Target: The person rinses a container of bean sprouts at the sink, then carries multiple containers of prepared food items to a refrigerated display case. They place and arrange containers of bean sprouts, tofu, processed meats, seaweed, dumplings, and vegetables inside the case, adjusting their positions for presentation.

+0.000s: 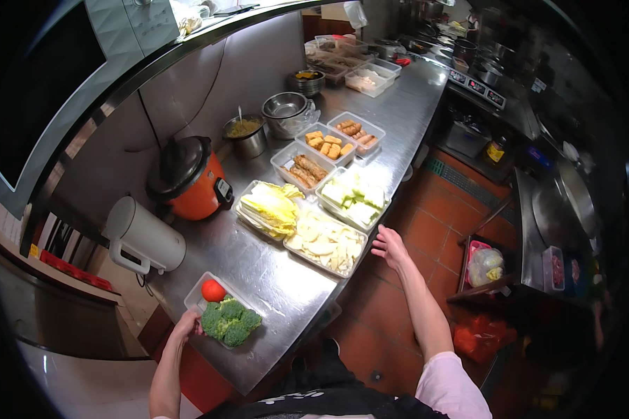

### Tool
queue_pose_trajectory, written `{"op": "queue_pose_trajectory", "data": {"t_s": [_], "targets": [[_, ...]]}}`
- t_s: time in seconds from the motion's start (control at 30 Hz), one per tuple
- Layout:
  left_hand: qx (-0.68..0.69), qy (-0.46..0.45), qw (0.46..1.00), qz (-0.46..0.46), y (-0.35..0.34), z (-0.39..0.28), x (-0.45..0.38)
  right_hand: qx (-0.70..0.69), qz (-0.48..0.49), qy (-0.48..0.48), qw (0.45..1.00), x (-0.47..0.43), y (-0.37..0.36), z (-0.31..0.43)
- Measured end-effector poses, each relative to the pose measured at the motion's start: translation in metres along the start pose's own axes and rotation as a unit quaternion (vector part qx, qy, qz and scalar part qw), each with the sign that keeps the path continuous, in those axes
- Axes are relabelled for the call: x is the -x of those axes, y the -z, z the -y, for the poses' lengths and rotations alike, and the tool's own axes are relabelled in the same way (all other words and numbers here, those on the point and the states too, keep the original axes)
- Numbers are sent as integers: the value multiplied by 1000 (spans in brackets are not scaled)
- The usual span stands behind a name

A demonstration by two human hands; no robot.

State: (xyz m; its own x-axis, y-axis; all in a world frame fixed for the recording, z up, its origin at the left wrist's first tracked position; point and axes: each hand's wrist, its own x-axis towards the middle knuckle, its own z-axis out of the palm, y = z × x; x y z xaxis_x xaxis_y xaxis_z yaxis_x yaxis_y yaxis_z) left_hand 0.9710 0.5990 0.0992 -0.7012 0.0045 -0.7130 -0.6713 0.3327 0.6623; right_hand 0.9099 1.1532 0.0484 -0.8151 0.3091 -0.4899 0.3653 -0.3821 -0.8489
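At the near end of the steel counter, my left hand [188, 324] grips the left side of a clear plastic container [192, 300]. Inside it lie a red tomato [213, 290] and green broccoli [231, 320]. My right hand [391, 248] hangs over the counter's right edge with fingers apart, holding nothing. Closest to it are a container of pale vegetable slices [325, 241] and a container of light green vegetable chunks [353, 196]. Leafy cabbage [270, 208] fills the container to their left.
An orange rice cooker [191, 180] and a white electric kettle [147, 235] line the wall side. Further back stand tubs of fried rolls [307, 170], golden tofu-like pieces [329, 145] and sausages [354, 131], beside metal bowls [285, 107]. Tiled floor [419, 230] separates the counter from shelving [524, 235] on the right.
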Motion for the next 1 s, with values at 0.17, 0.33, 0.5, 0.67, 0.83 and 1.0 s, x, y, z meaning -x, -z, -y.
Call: {"op": "queue_pose_trajectory", "data": {"t_s": [0.17, 0.33, 0.5, 0.67, 0.83, 1.0], "targets": [[-102, -68, 981, -148, 24, 0, 10, 22, 23, -30, 999, -63, -8, 6], [-29, -350, 874, -337, -18, -76, 1, 7, 82, -60, 995, -61, 4, 13], [123, -103, 986, 44, -157, -130, -22, 13, 85, -52, 995, -49, -2, 27], [193, 18, 974, 118, -259, -114, -64, 29, 61, -32, 997, -36, 2, 31], [153, -52, 987, -9, -303, -121, -71, 4, 29, -30, 999, -24, 2, 23], [193, -50, 977, -80, -313, -111, -91, -27, 48, -49, 997, -29, -3, 18]]}}
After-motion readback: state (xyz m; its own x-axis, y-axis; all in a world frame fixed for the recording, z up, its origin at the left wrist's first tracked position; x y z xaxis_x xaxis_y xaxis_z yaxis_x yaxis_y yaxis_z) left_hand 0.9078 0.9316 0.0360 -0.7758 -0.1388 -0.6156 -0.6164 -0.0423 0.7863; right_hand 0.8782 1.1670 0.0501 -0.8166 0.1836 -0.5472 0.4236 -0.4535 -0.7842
